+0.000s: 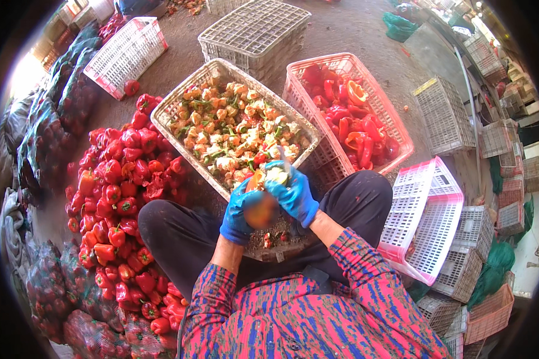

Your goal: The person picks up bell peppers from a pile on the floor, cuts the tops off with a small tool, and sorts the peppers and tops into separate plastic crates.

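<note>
My left hand [239, 216], in a blue work glove, is shut on a red-orange bell pepper [255, 180]. A blurred patch hides part of what lies at that palm. My right hand [295, 194], gloved alike, grips a pale, seedy pepper core [277, 175] close against the pepper. What looks like a thin knife blade [284, 155] sticks up from the right fingers; its handle is hidden. Both hands are over the near end of a dirty white plastic crate [183, 162], which holds many cut-out pepper cores with green stems [233, 121].
A pink crate [292, 72] of cut red peppers [359, 116] stands right of the core crate. Whole red bell peppers [125, 193] are heaped on the left, near filled mesh sacks [49, 139]. A pink-white crate [424, 215] lies tipped by my right knee; a slatted crate [256, 29] stands ahead.
</note>
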A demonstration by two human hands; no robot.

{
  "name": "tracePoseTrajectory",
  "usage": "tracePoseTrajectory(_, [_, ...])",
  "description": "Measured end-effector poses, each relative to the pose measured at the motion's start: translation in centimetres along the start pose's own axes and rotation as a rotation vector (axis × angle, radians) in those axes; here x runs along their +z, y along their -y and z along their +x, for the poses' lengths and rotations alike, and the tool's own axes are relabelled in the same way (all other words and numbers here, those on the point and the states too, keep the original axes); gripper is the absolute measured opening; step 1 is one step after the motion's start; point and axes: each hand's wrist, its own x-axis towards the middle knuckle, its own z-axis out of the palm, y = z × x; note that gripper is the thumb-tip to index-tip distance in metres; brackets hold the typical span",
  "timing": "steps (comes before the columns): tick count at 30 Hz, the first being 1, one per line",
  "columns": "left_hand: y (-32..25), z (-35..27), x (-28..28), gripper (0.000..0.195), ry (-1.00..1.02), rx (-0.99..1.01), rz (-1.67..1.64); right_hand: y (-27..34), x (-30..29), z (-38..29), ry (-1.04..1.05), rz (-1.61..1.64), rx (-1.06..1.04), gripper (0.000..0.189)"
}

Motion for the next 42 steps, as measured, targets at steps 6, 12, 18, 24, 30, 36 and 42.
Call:
tracePoseTrajectory(6, [-2.0,-1.2,-0.2,0.059,0.004,-0.052,0.068,1.9,-1.5,1.6,0.285,0.121,0.35,0.044])
tracePoseTrajectory(12, [-2.4,-2.0,-0.9,0.051,-0.065,-0.032,0.095,0.9,0.1,1.1,0.29,-0.503,-0.175,0.048])
tracePoseTrajectory(18, [-1.6,-1.9,-3.1,0.037,-0.092,-0.083,-0.183,-1.8,4.9,0.6,-0.093,-0.317,-0.167,0.035])
tracePoseTrajectory(24, [-0.9,-1.3,-4.2,0.03,-0.004,-0.039,-0.203,-1.9,4.4,2.1,-0.029,-0.893,-0.451,0.038])
tracePoseTrajectory(30, [-1.6,-1.9,-3.7,0.043,-0.004,-0.014,-0.156,-2.8,4.5,5.7,-0.169,0.229,0.16,0.031])
tracePoseTrajectory(36, [-1.4,-1.1,-2.7,0.049,-0.128,0.132,-0.379,-0.8,1.1,5.5,-0.178,-0.018,0.24,0.067])
tracePoseTrajectory(42, [-0.4,-0.8,-1.1,0.056,0.032,0.185,-0.317,-1.9,2.6,0.6,0.086,0.177,0.221,0.056])
